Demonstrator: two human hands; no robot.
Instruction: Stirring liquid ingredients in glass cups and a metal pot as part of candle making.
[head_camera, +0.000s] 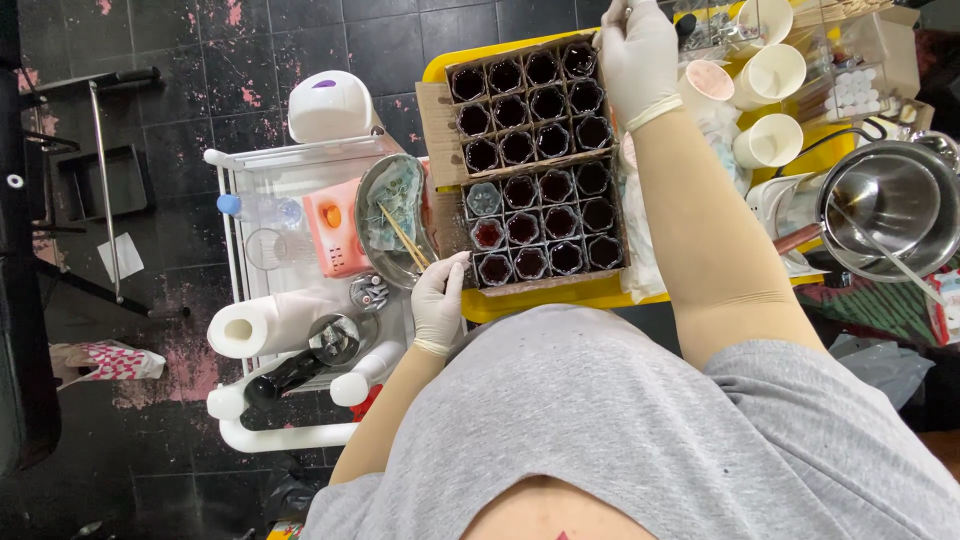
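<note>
At the far left stands a white cart (300, 160) over a dark tiled floor (180, 60). On it sit a paper roll (243, 327), a clear bottle (258, 209), an orange box (336, 226) and a white dome-shaped device (330, 106). Right of these a metal dish (392, 215) holds a thin stick (404, 238). The gloved left hand (438, 302) pinches the near end of that stick, fingers closed on it. To the right, on a yellow tray (530, 300), a cardboard box (536, 160) holds rows of small cups of dark red liquid. The gloved right hand (637, 55) reaches over the box's far right corner; whether its fingers grip anything cannot be told. Further right stand white paper cups (770, 75) and a steel pot (890, 205).
</note>
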